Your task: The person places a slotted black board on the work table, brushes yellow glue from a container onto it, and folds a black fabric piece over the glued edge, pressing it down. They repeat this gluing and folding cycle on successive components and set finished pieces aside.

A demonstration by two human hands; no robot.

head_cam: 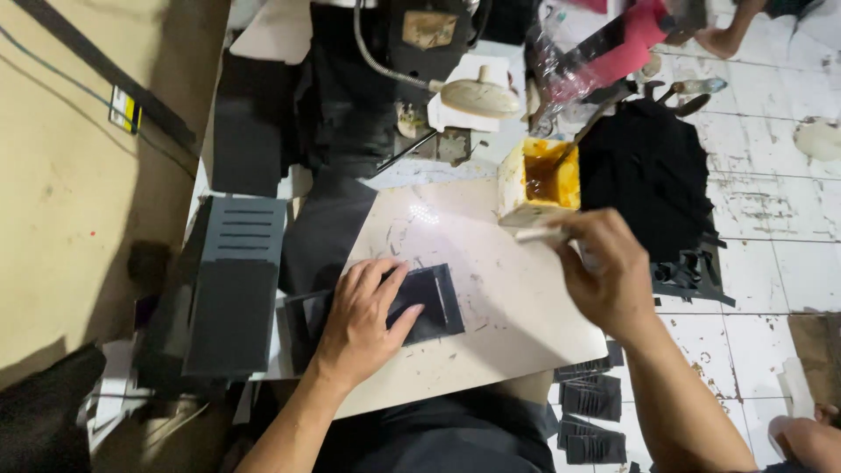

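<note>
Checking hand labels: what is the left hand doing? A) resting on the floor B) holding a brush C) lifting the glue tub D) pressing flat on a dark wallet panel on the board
D: the left hand lies palm-down on the dark wallet panel on the pale work board; the right hand holds the brush handle by the glue tub.

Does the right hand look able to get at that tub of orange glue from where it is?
Probably yes. The right hand, gripping a pale stick, sits just beside the glue tub, whose top is open, with nothing between them. The left hand presses a dark panel elsewhere.

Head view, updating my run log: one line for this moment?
left hand pressing flat black leather piece | right hand holding brush handle | yellow glue tub
</note>
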